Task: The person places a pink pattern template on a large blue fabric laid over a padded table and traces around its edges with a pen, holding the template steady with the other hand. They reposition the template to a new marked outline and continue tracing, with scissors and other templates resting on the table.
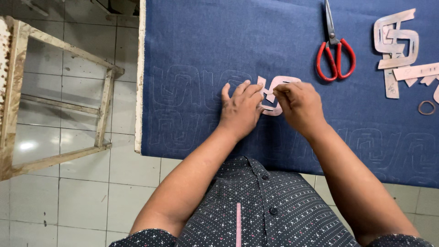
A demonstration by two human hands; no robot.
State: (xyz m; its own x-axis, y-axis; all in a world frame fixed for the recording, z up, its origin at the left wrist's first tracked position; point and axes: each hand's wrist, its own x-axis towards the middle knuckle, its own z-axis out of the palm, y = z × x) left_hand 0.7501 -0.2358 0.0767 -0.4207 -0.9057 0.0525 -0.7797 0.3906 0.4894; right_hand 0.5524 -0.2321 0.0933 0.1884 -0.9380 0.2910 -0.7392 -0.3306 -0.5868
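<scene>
A pale pink cardboard template [274,93] is pinned flat by the left hand [241,110] and pinched in the right hand [299,104] on chalk-marked blue denim [206,41], mid-frame.

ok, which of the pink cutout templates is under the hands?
The curved template at mid-cloth, pinned between left hand and right hand. The other templates lie untouched at the far right, past the scissors.

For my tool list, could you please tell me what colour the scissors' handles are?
The scissors have red handles, seen in the head view.
</scene>
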